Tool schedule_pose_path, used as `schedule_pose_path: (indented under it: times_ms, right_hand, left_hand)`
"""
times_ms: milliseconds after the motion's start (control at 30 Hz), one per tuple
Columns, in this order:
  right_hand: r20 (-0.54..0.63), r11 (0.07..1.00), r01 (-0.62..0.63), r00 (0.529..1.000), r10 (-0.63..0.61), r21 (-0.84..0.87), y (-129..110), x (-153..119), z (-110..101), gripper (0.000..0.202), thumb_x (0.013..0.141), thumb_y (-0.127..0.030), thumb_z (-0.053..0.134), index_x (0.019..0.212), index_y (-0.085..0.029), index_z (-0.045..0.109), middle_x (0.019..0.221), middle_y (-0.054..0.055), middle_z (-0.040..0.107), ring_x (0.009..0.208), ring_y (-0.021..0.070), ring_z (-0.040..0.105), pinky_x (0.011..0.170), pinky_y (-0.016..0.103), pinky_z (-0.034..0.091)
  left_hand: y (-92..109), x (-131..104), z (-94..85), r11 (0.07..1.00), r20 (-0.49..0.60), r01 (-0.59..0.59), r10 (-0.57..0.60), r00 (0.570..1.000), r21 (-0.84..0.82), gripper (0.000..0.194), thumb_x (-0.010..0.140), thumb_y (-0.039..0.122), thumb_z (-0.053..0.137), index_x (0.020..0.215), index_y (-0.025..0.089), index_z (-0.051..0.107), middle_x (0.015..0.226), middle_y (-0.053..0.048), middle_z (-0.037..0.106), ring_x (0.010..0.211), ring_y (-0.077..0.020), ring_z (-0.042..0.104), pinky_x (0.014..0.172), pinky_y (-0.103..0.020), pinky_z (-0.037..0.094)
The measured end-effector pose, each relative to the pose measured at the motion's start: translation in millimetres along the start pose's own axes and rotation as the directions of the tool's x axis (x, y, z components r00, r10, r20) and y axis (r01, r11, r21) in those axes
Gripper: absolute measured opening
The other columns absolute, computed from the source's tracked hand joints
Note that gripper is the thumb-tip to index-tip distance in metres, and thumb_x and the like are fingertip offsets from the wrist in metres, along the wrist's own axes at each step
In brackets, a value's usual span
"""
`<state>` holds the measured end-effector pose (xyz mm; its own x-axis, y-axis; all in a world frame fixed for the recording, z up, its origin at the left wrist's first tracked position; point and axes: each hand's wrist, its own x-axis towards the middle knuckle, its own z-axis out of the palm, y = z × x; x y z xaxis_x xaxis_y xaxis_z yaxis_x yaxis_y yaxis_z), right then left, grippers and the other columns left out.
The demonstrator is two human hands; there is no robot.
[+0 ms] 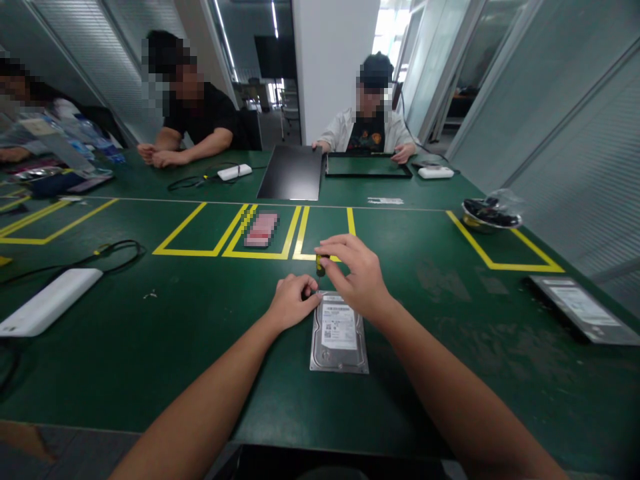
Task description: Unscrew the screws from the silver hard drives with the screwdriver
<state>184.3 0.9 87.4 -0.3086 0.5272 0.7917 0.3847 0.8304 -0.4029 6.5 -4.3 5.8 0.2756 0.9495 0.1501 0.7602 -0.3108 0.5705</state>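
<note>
A silver hard disk drive (339, 327) with a white label lies flat on the green table in front of me. My left hand (294, 301) rests at its far left corner, fingers curled and thumb against the edge. Above that far end, my right hand (357, 270) pinches the yellow and black handle of a small screwdriver (321, 265), held upright. The screwdriver's tip is too small to make out, so I cannot tell whether it touches the drive.
Another hard drive (583, 310) lies at right, near a bowl (493, 215) of dark parts. A white power strip (53, 301) with a cable is at left. Yellow tape outlines surround a pink item (261, 229). Across the table, a person handles a black panel (293, 173) and frame (369, 175).
</note>
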Motion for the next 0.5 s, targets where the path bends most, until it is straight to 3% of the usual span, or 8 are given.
schedule_pose_path:
  times_ms: [167,333,433,500]
  right_hand:
    - [0.035,0.999,0.03,0.999,-0.031,0.036,-1.6,-0.4,-0.1,0.02,0.092,-0.013,0.053,0.108,-0.019,0.065,0.109,0.008,0.07,0.108,0.0192,0.063,0.094,0.04,0.048]
    - [-0.039,0.999,-0.035,0.999,0.034,-0.025,-0.3,-2.2,1.3,0.012,0.087,-0.024,0.065,0.098,-0.02,0.067,0.104,0.008,0.062,0.098,0.0197,0.061,0.085,0.038,0.052]
    - [-0.023,1.0,-0.021,1.0,0.02,-0.015,-0.1,-1.7,0.6,0.01,0.089,-0.018,0.06,0.098,-0.019,0.065,0.096,0.006,0.064,0.096,0.0187,0.061,0.084,0.036,0.052]
    - [0.006,1.0,0.004,1.0,-0.004,0.008,-0.7,-1.0,0.0,0.019,0.089,-0.012,0.055,0.106,-0.018,0.063,0.103,0.008,0.067,0.101,0.0187,0.062,0.09,0.037,0.051]
  left_hand:
    - [0.0,0.0,0.4,1.0,0.005,0.001,-0.001,1.0,0.014,0.017,0.081,0.038,0.062,0.081,0.021,0.058,0.074,0.002,0.061,0.077,-0.0203,0.053,0.073,-0.032,0.034]
    - [-0.2,0.0,-0.1,0.999,0.007,0.009,-0.009,1.0,0.033,0.019,0.081,0.039,0.061,0.082,0.021,0.058,0.075,0.001,0.062,0.077,-0.0209,0.053,0.072,-0.032,0.033]
    - [0.0,0.4,-0.5,1.0,0.008,0.003,-0.003,1.0,0.017,0.016,0.08,0.037,0.062,0.083,0.021,0.059,0.074,0.002,0.062,0.076,-0.0201,0.053,0.072,-0.032,0.033]
    - [-0.1,0.6,-0.1,1.0,0.005,0.0,0.0,1.0,0.018,0.016,0.08,0.037,0.062,0.082,0.021,0.059,0.074,0.002,0.061,0.076,-0.02,0.053,0.072,-0.032,0.033]
